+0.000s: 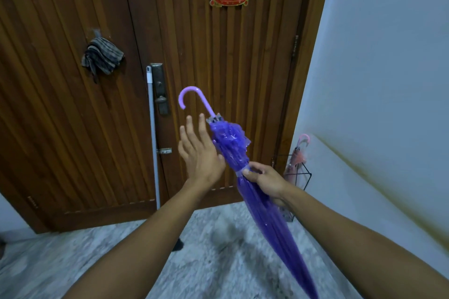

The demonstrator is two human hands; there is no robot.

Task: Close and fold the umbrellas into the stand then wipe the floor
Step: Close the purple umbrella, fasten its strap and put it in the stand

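The purple umbrella [261,192] is closed and slants across the centre, handle far. The right hand [263,178] pinches its strap band shut; the left hand [198,150] lies spread and empty against the folds. Next, it likely goes into the wire stand [297,178] at far right.

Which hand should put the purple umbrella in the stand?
Probably the right hand: it already grips the purple umbrella at its strap and is nearer the stand by the wall. The left hand is open.
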